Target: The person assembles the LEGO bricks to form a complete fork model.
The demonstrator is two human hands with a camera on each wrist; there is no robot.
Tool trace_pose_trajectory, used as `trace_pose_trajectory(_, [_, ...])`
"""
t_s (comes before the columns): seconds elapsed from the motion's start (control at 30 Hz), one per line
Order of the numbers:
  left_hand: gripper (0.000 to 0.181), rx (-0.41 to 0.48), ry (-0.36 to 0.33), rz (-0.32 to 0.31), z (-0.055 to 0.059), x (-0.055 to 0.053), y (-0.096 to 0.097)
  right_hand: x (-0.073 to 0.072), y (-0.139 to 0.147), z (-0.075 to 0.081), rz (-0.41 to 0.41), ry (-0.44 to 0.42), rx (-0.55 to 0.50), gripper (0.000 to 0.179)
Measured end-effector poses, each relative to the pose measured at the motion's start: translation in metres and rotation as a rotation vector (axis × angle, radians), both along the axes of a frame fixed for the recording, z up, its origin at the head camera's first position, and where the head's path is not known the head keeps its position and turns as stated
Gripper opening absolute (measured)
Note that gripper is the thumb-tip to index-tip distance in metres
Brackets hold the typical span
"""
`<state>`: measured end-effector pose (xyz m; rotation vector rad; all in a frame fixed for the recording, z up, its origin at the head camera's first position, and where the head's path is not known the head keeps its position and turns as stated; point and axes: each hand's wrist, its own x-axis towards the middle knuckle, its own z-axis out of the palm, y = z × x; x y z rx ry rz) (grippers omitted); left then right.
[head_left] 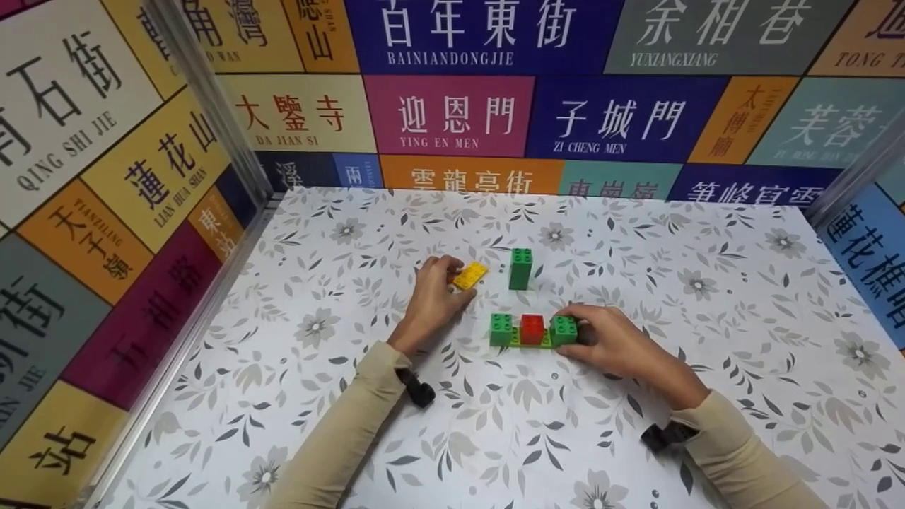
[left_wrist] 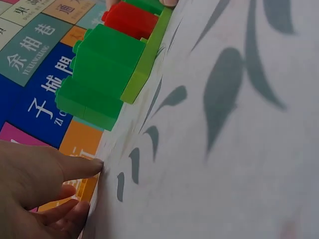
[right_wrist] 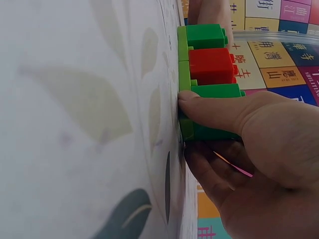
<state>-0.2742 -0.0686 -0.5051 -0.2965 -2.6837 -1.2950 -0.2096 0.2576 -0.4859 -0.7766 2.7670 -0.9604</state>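
Observation:
On the table, my left hand (head_left: 435,297) holds a flat yellow toy brick (head_left: 472,274) between thumb and fingers; in the left wrist view only a small part of that brick (left_wrist: 88,188) shows. My right hand (head_left: 611,341) grips the right end of a lime-green base plate (right_wrist: 184,74), its thumb and fingers around the green brick (head_left: 565,328) there. A red brick (head_left: 532,329) sits in the middle of this plate, and another green brick (head_left: 501,328) stands at its left end. Behind this row a tall green block (head_left: 521,270) stands upright, apart from both hands.
A white tablecloth (head_left: 318,268) with grey leaves and flowers covers the table. Panels (head_left: 452,116) with large Chinese lettering rise behind it and along the sides. Each sleeve cuff carries a black strap device, one on the left (head_left: 417,389), one on the right (head_left: 664,436).

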Motion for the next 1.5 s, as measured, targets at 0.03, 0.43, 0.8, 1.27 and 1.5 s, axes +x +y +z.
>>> trace_pose_trajectory(0.03, [0.048, 0.007, -0.005, 0.002, -0.001, 0.0, 0.0, 0.0, 0.0, 0.0, 0.001, -0.003, 0.0, 0.043])
trace_pose_trajectory(0.43, [0.036, 0.018, -0.021, 0.006, 0.0, -0.003, -0.003, 0.001, -0.001, 0.001, -0.002, -0.015, -0.001, 0.044])
trace_pose_trajectory(0.8, [0.035, 0.033, 0.006, -0.028, 0.0, 0.004, -0.01, 0.001, 0.002, 0.0, 0.006, 0.066, -0.003, 0.043])
trace_pose_trajectory(1.27, [0.031, 0.073, -0.037, -0.142, -0.003, 0.013, -0.016, 0.002, 0.005, 0.003, -0.008, -0.019, -0.046, 0.044])
trace_pose_trajectory(1.5, [0.032, 0.079, -0.064, -0.211, -0.004, 0.017, -0.015, 0.001, 0.009, 0.011, -0.049, -0.002, -0.095, 0.046])
